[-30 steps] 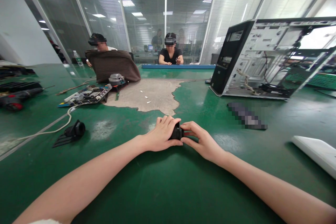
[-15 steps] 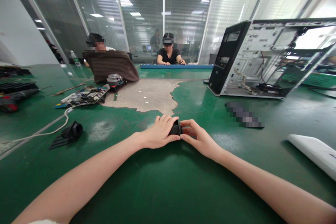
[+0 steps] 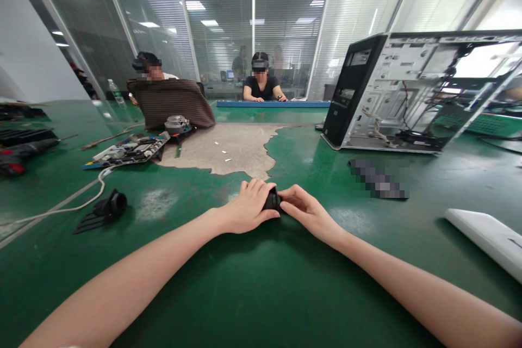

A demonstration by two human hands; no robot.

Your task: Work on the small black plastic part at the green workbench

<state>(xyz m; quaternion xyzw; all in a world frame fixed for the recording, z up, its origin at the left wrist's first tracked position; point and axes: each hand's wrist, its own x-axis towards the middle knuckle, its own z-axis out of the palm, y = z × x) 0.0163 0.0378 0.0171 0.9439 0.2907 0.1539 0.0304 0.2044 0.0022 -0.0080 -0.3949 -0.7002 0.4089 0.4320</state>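
Observation:
A small black round part (image 3: 272, 200), lens-like with ridged rings, is held low over the green tabletop in front of me. My left hand (image 3: 248, 206) wraps around its left side, fingers over the top and thumb underneath. On its right end, the thumb and fingertips of my right hand (image 3: 304, 205) pinch the edge. Its exact kind is unclear, since the fingers cover much of it. Off to the left lies a black plastic piece (image 3: 106, 207) with a round opening and flat slats.
An opened computer case (image 3: 359, 92) stands at the right, with a blurred dark object (image 3: 379, 179) before it and a white slab (image 3: 485, 239) nearby. Left are a circuit board (image 3: 130, 151), a cable (image 3: 98, 187) and a power tool (image 3: 24, 155). Two people sit across the table.
My right thumb and fingers have closed in on the right end of the black part. My left hand keeps its hold; the view has shifted slightly.

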